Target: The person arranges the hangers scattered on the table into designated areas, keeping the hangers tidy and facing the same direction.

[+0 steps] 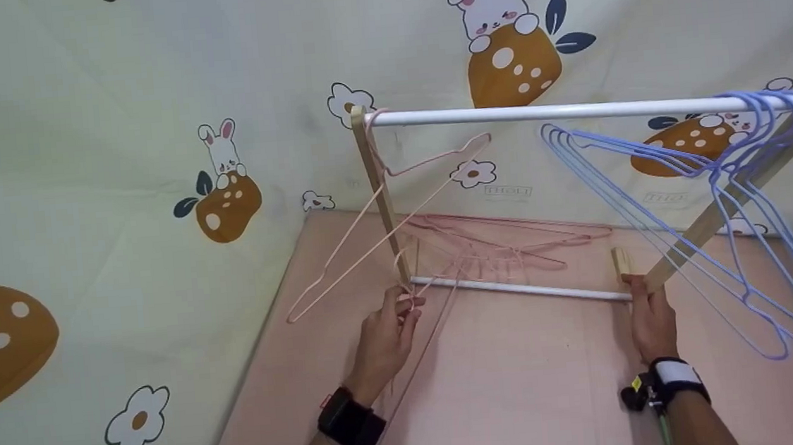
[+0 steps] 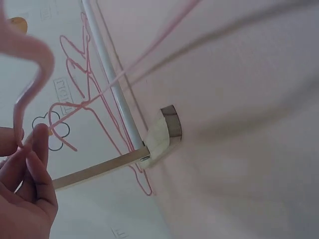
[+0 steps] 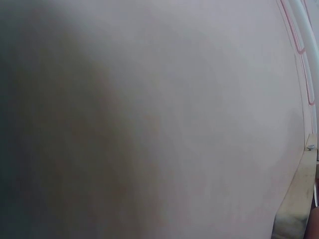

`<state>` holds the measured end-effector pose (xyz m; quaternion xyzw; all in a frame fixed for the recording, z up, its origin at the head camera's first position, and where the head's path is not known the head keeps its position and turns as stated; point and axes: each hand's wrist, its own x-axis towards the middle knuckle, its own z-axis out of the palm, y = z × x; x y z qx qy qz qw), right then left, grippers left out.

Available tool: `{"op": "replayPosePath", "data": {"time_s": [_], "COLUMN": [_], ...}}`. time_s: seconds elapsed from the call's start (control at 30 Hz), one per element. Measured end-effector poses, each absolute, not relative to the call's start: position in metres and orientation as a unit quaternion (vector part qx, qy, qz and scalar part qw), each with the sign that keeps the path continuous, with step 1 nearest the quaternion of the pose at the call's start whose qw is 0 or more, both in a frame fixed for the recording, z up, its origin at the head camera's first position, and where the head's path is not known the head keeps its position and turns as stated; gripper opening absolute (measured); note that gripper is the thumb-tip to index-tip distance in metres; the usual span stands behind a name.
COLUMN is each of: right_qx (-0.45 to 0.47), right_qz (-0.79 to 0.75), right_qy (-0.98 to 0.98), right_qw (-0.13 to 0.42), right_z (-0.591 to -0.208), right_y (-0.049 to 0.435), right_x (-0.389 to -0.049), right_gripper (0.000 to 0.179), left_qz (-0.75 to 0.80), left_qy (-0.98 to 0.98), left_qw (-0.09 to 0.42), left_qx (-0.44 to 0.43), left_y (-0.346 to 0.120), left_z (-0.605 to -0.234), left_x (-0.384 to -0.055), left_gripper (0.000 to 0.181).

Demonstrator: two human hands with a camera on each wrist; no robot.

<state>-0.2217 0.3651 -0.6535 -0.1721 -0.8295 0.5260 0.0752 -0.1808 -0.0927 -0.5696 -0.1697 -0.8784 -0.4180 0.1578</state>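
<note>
My left hand [image 1: 384,340] pinches a thin pink hanger [image 2: 46,59] between thumb and fingers, beside the lower left corner of a small clothes rack. The rack has wooden side posts [image 1: 381,188] and a white top bar [image 1: 543,112]. On the right, my right hand [image 1: 654,326] grips the rack's wood at the base of the right post; the right wrist view shows mostly a blur and the wooden foot [image 3: 296,199]. One pink hanger [image 1: 436,186] hangs at the bar's left end. Several blue hangers [image 1: 724,172] hang together at its right end.
Several more pink hangers [image 1: 519,247] lie in a tangle on the pink surface [image 1: 521,368] behind the rack's white lower bar [image 1: 522,288]. A pale cloth backdrop [image 1: 126,293] printed with rabbits and flowers rises behind and to the left.
</note>
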Motion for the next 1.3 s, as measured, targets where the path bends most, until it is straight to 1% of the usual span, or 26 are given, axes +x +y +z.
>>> {"op": "replayPosePath", "data": {"time_s": [0.4,0.57,0.73,0.93,1.13,1.3], "right_qx": [-0.166,-0.165,-0.169,-0.167,-0.165,-0.166], "right_qz": [0.531,0.525,0.526,0.524,0.523,0.53], "right_qy": [-0.827,-0.831,-0.83,-0.83,-0.832,-0.828], "right_qw": [0.077,0.081,0.081,0.091,0.089,0.082], "right_z": [-0.656,-0.659,-0.659,-0.657,-0.656,-0.659], "right_y": [0.367,0.368,0.367,0.365,0.366,0.367], "right_x": [-0.223,-0.226,-0.225,-0.223,-0.223,-0.224], "right_gripper": [0.068,0.068,0.068,0.065,0.065,0.067], "left_qz": [-0.405,-0.378,-0.373,-0.413,-0.445,-0.487], "left_qy": [-0.869,-0.87,-0.874,-0.857,-0.837,-0.818], "left_qw": [0.142,0.145,0.142,0.144,0.155,0.146], "left_qx": [-0.245,-0.282,-0.278,-0.272,-0.278,-0.268], "left_y": [-0.078,-0.079,-0.081,-0.08,-0.077,-0.074], "left_z": [-0.553,-0.549,-0.552,-0.552,-0.544,-0.535], "left_x": [-0.171,-0.171,-0.172,-0.175,-0.175,-0.173], "left_gripper": [0.031,0.032,0.032,0.032,0.032,0.034]}}
